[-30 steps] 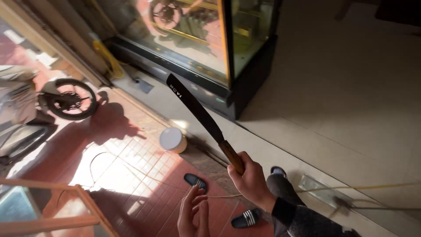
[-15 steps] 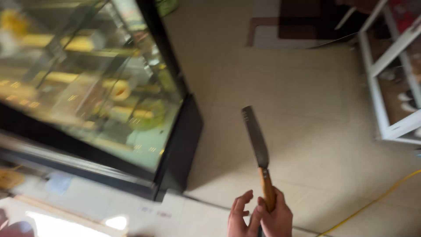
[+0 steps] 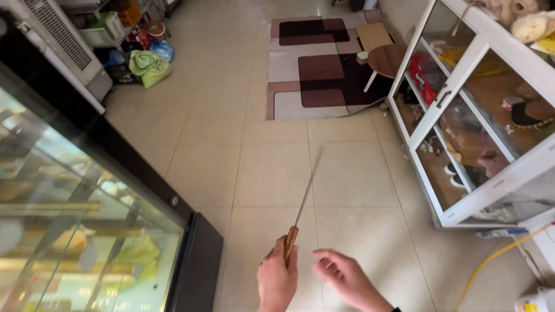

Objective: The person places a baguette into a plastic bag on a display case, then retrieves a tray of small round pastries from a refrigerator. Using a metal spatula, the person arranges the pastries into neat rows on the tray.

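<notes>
Two hands: the left hand (image 3: 277,283) is gripping a long knife (image 3: 302,203) by its wooden handle; the right hand (image 3: 346,277), hovering open beside it, could brush the blade.

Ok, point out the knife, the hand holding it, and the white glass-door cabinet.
knife (image 3: 306,188), head view, middle of the thin blade seen edge-on.
left hand (image 3: 277,280), head view, back of the hand, closed on the wooden handle.
white cabinet (image 3: 442,95), head view, white door frame.
</notes>
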